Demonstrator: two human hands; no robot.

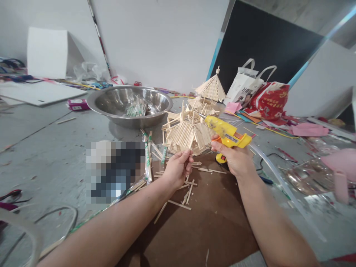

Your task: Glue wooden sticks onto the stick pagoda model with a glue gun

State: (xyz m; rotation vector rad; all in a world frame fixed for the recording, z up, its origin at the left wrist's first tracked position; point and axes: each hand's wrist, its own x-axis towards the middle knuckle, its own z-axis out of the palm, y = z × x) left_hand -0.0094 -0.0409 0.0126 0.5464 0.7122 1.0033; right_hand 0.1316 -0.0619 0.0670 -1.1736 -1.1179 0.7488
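My right hand (240, 159) is wrapped round a yellow hot glue gun (222, 128), a finger at its orange trigger. Its nozzle points left, over the roof of a small pavilion model (180, 134) built of thin wooden sticks. Just below the model's front roof edge, my left hand (179, 168) is closed in a pinch. Whatever lies between its fingertips is too small to make out. Loose wooden sticks (190, 191) are scattered below and around my left hand on a brown board (211, 222).
Behind stands a taller stick model with a pointed roof (211, 89). A steel basin (111, 107) holds wrapped stick bundles. White (241, 85) and red (271, 98) bags lean at the right, near a clear hose (278, 176). Green-wrapped sticks (148, 159) lie left of the model.
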